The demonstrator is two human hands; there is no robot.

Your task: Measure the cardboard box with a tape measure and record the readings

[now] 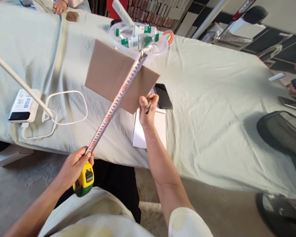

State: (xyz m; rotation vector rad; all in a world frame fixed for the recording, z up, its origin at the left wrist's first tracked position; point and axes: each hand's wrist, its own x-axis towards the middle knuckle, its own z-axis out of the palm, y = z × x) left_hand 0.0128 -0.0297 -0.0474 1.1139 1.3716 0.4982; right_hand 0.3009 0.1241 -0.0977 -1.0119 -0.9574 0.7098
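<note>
Yellow and green plastic is hanging below my left hand [76,163], the case of the tape measure [85,179] that I am holding low, near the table's front edge. My left forearm is slanting up from the lower left corner, and my thumb and fingers are clamping the metal blade [111,113] just beyond the case. My right arm is stretching forward over the table edge, the wrist bending and the fingers curling around a dark pen [148,108], well apart from the other hand. The blade is running straight and slantwise away from me, showing black figures with red ones among them, and its hooked end is sitting near the clear bowl [164,48] of green-capped bottles [138,31]. It is crossing above a plain brown board [106,70], which is lying askew on the pale cloth [212,98] in front of me; I cannot tell whether blade and board are touching. My right hand is resting or hovering, I cannot tell which, by the board's near right edge, over white paper [150,135], and a black phone [164,96] is lying just beside it.
</note>
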